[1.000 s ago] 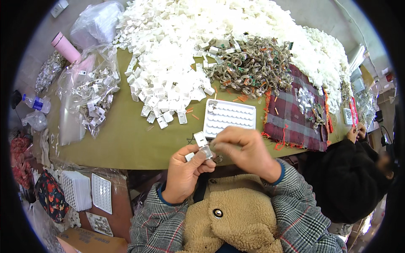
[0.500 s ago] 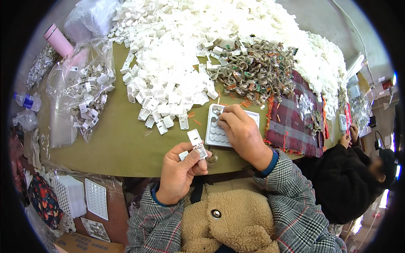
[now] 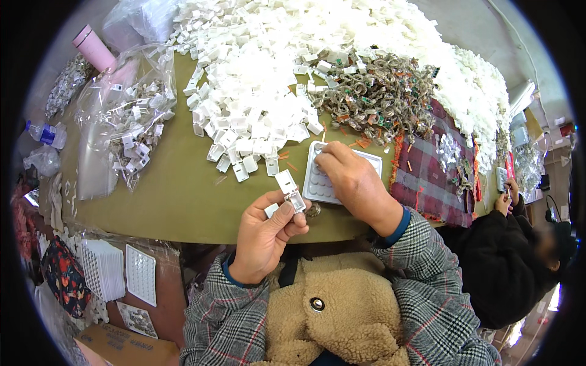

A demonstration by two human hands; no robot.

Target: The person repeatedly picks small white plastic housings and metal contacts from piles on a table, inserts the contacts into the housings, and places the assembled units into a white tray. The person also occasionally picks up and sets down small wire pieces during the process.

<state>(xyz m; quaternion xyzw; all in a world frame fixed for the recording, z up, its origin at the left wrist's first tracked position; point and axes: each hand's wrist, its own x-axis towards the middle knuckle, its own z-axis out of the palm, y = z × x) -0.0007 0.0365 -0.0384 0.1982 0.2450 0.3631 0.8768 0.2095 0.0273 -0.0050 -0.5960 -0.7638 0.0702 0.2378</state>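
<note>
My left hand (image 3: 264, 236) is closed around a small white hinged plastic case (image 3: 289, 190), its lid swung up and its hollow inside facing me. Another small white plastic piece (image 3: 271, 210) pokes out between the same fingers. Beside those fingertips shows a little coil of thin wire (image 3: 314, 210); whether it hangs from the case I cannot tell. Over the white tray with round recesses (image 3: 321, 193), my right hand (image 3: 357, 186) reaches down with thumb and fingers pinched together at the tray's left side. Whatever lies between these fingertips is hidden.
White plastic cases (image 3: 244, 116) are heaped across the table, with coiled wires and small boards (image 3: 378, 97) beside them. A plaid cloth (image 3: 427, 177) lies at right, a clear bag of parts (image 3: 137, 122) at left. Another person (image 3: 506, 262) sits at the right.
The whole view has shifted a little. My right fingertips have moved slightly left over the tray, covering recesses seen before. My left hand keeps the opened case.
</note>
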